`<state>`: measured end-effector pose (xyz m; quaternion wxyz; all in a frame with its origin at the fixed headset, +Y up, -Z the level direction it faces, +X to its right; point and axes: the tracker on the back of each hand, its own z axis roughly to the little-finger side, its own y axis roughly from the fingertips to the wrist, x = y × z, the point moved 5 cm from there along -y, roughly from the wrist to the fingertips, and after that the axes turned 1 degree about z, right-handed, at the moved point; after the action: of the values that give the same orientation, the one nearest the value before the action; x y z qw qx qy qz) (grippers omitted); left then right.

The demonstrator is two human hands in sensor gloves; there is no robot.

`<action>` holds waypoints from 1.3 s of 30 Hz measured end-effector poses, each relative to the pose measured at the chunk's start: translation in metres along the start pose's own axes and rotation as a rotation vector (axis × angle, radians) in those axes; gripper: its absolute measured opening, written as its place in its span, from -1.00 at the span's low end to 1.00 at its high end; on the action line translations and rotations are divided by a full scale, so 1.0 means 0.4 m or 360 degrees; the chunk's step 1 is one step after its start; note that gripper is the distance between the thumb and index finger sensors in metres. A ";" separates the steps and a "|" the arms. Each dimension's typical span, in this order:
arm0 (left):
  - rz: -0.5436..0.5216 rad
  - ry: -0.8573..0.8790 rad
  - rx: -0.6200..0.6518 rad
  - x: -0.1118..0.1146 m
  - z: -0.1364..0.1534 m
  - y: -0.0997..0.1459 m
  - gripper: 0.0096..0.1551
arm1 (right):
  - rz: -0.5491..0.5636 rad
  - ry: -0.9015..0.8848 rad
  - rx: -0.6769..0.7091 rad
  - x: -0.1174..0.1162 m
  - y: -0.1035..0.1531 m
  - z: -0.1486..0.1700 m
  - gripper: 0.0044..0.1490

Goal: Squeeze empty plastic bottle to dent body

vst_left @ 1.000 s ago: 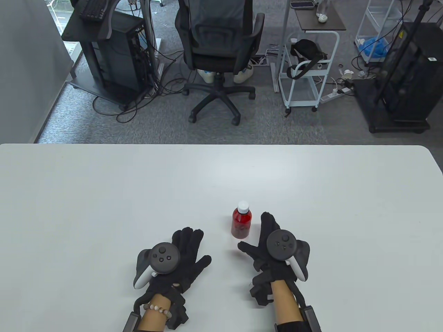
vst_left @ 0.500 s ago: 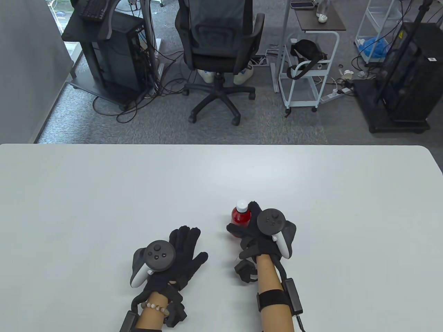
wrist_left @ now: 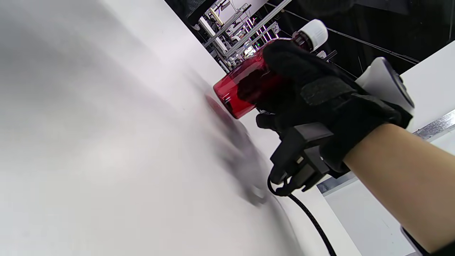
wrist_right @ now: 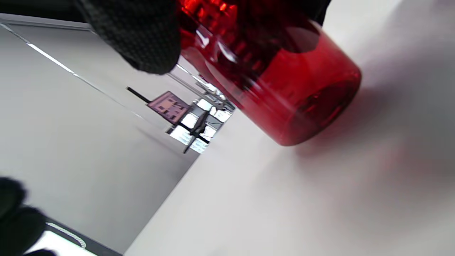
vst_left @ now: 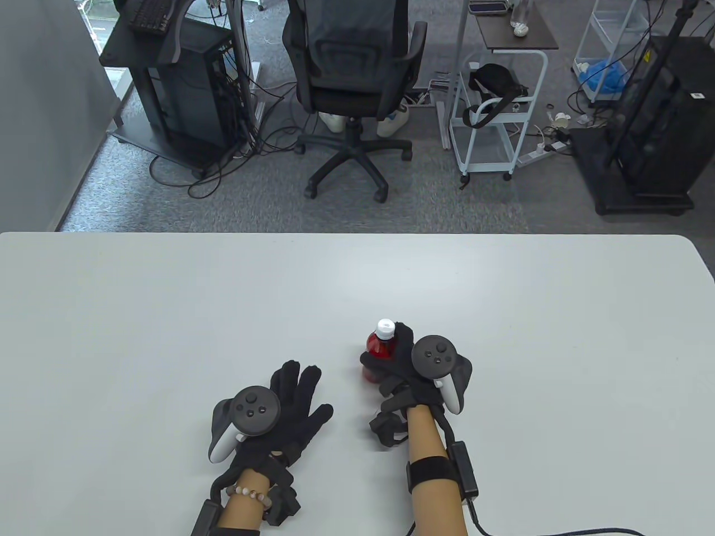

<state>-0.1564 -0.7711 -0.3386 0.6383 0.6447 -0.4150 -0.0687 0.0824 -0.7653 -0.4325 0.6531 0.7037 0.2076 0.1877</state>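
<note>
On the near part of the smooth white table [vst_left: 167, 307], slightly right of centre, the right hand [vst_left: 416, 371] wraps the red bottle [vst_left: 378, 350], lifted and tilted; its slick, thin translucent wall could squirt free under an uneven squeeze; the left hand [vst_left: 285, 413] lies flat, fingers spread, empty; the ribbed white cap [vst_left: 385, 328] stays on, so trapped air may resist denting.

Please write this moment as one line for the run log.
right hand: grips red bottle, lifted off table | dent: not visible | left hand: flat on table
</note>
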 end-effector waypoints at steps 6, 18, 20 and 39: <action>0.0035 -0.0007 0.0011 0.013 -0.003 -0.005 -0.10 | 0.0079 -0.0204 0.0222 0.058 0.032 -0.069 0.29; 0.0030 0.0071 0.0046 0.009 -0.002 0.001 -0.11 | 0.0017 -0.0300 0.0349 0.099 0.183 -0.076 0.34; 0.0036 0.0060 0.0055 0.011 -0.004 0.000 -0.12 | 0.0055 -0.0330 0.0348 0.107 0.192 -0.062 0.32; 0.0108 0.0109 0.0116 0.028 -0.010 -0.005 -0.17 | 0.0954 -0.0570 -0.0044 0.289 0.265 0.073 -0.03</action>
<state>-0.1457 -0.7753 -0.3347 0.6302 0.6551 -0.4167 -0.0098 0.2003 -0.7342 -0.3300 0.6046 0.7462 -0.1286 0.2474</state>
